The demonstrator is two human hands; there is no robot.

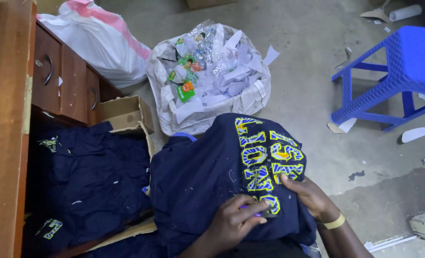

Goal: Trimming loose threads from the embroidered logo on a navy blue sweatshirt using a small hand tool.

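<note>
From the head camera, looking down: both hands work on a navy garment (203,177) draped over the person's lap, its yellow-and-blue embroidered lettering (267,160) turned up and running away from the body.

The left hand (236,220) rests on the cloth at the near end of the lettering, fingers curled and pinched around a small slim tool (251,210) with a purple-looking handle; only a sliver of it shows, so what kind it is cannot be told. Its tip sits right at the lowest embroidered letter.

The right hand (310,195) lies just beside the left, to its right, fingers bent and pressing down on the edge of the lettering, gripping the fabric flat against the lap. A tan band (335,221) circles that wrist.

To the left of the left hand, a cardboard box (126,114) holds a heap of further navy garments (86,181), with bits of the same yellow stitching showing. Further left stands a wooden drawer unit (62,79) with curved metal handles, and beyond that a broad wooden edge.

Ahead of the hands, past the far end of the garment, a white sack (253,102) stands open on the concrete floor (313,57), stuffed with white paper scraps and clear and coloured wrappers. Another white bag with a pink stripe (102,36) lies behind the drawers.

Well off to the right and ahead of the right hand stands a blue plastic stool (396,71), with paper offcuts scattered on the floor about it.
</note>
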